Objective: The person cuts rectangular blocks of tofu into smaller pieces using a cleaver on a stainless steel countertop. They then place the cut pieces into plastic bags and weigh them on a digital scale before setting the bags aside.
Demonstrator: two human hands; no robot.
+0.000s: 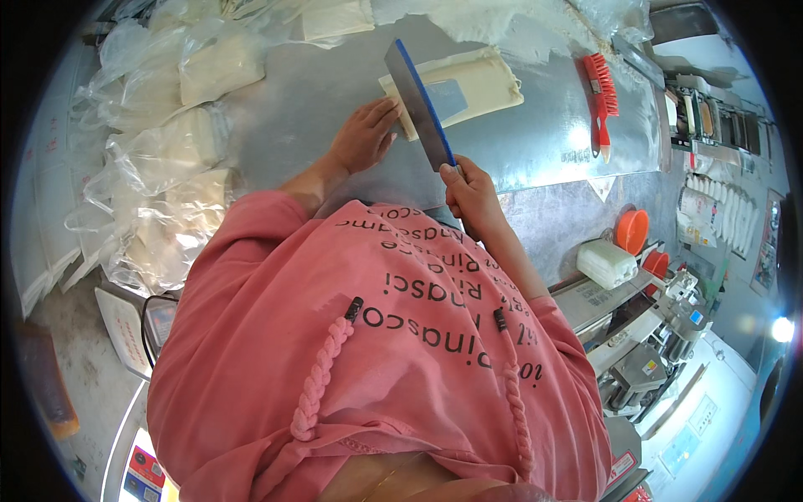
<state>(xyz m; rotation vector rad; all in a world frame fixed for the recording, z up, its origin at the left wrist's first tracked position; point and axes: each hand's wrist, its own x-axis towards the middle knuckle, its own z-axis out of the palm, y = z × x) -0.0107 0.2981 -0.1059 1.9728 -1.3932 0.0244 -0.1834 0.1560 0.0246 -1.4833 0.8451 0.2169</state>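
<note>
My right hand is closed around the handle of a wide flat blade with a blue spine, held up at a slant over the steel table. Beneath the blade lies a stack of pale, flat dough sheets, with a rectangular bluish-grey patch, of a kind I cannot tell, on its middle. My left hand touches the near left end of the stack with its fingertips, the fingers close together and the thumb a little apart. The blade hides part of the stack.
Plastic bags of pale dough sheets line the left side. A red bristle brush lies at the right of the table, with a metal bar beyond it. Off the table's right edge are a wrapped white pack, an orange bowl and metal machines.
</note>
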